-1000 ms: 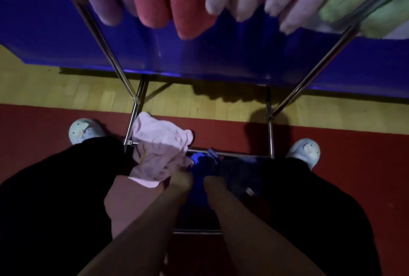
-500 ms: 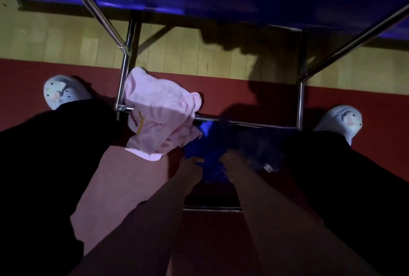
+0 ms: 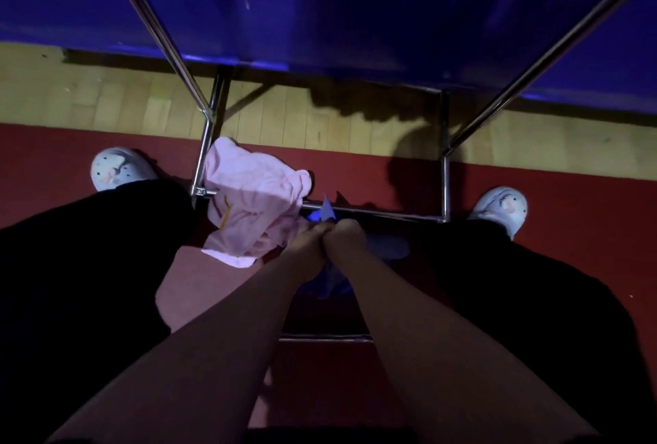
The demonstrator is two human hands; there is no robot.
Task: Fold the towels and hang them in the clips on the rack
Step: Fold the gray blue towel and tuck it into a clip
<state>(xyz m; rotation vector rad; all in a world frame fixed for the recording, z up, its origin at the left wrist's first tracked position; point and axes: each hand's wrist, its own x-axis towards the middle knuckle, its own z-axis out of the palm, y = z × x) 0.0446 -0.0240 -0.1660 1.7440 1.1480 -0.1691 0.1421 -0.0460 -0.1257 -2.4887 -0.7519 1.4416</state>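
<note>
Head camera looks down on two towels, two hands and two slippers around the rack (image 3: 391,215), a frame of thin, shiny metal tubes. All places below are told from its low front bar.

One pink towel (image 3: 252,205), soft and crumpled, hangs over the left end of this bar and shows a yellow stripe on one fold. One blue towel (image 3: 329,283) lies bunched on the near side of the bar, at its middle. A small pointed corner of it stands up against the bar.

The left hand (image 3: 305,242) and the right hand (image 3: 350,234) touch knuckle to knuckle on this blue towel, and the fingers of both are curled tight on its cloth.

Two straight tubes rise slanted on the far side of the bar, one at each end. The left slipper (image 3: 119,168) and the right slipper (image 3: 503,207), pale and round, stand outside the bar's ends on a red carpet (image 3: 576,201). Beyond the bar lie one strip of wooden floor (image 3: 284,123) and a dark blue panel (image 3: 355,16).
</note>
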